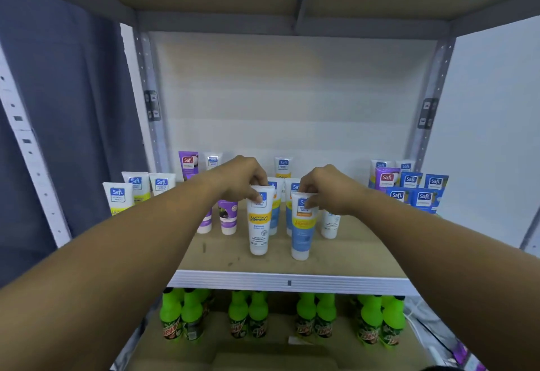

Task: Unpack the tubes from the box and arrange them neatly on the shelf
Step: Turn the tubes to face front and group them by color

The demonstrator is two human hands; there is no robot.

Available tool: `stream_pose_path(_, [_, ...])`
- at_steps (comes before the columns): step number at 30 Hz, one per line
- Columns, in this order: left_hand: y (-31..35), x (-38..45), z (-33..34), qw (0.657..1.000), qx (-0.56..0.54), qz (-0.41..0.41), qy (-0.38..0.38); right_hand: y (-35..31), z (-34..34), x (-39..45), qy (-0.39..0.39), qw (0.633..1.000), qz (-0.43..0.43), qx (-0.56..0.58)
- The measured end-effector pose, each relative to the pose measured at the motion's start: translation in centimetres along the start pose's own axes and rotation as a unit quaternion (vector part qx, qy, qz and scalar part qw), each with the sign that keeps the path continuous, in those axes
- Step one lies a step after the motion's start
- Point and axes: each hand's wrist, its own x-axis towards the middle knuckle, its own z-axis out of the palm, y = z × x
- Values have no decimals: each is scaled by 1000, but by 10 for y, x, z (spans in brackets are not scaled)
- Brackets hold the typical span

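Head cam: left hand (244,179) is pinching the white Vitamin C tube (259,220), right hand (327,188) is pinching the blue-bottomed tube (302,226), both standing cap-down on the shelf (292,281), so I'm guessing a clumsy release is tipping them into the tubes just behind.

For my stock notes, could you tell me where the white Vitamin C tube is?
Head view: white Vitamin C tube stands centre-front on the shelf, gripped by the left hand, beside the blue tube.

A white tube (259,221) with a yellow "Vitamin C" band stands cap-down near the front edge of the wooden shelf (344,251), and just beside it to the right a white-and-blue tube (302,230) with a yellow band stands the same way. More tubes stand upright behind them: purple tubes (227,217) left of centre, white ones (136,186) toward the left edge, and blue ones (423,199) crowded at the back right corner.
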Motion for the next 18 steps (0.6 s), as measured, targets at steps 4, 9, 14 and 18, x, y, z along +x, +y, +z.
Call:
stream_pose_path(4, [-6, 3, 5, 1000, -6, -6, -6, -2, 2, 3, 3, 1000, -4, 0])
stream_pose_path(9, [-8, 3, 8, 1000, -7, -8, -11, -1, 4, 4, 9, 1000, 0, 2])
stream_pose_path(14, [-10, 3, 9, 1000, -9, -14, -7, -1, 7, 5, 14, 1000, 2, 9])
stream_pose_path(18, [-10, 2, 10, 1000, -11, -16, -5, -3, 8, 7, 14, 1000, -1, 9])
